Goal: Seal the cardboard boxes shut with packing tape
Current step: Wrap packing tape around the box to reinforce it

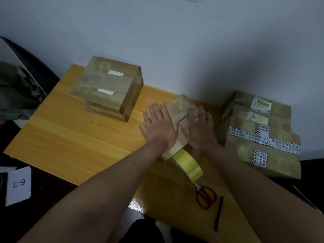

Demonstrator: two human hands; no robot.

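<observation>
A small cardboard box [180, 106] lies in the middle of the yellow wooden table [70, 137]. My left hand [159, 125] rests flat on its left top flap with straight fingers. My right hand [198, 128] presses flat on the right flap, fingers spread. A roll of yellow packing tape [189, 165] stands on edge just in front of the box, between my wrists. A larger taped box [108, 88] sits at the back left. A flat, heavily taped box [259, 132] with printed labels lies at the right.
Red-handled scissors [206, 197] and a black pen [219, 213] lie near the table's front edge on the right. A white paper marked 6-3 [18, 185] lies on the floor at the left. The wall runs close behind the table.
</observation>
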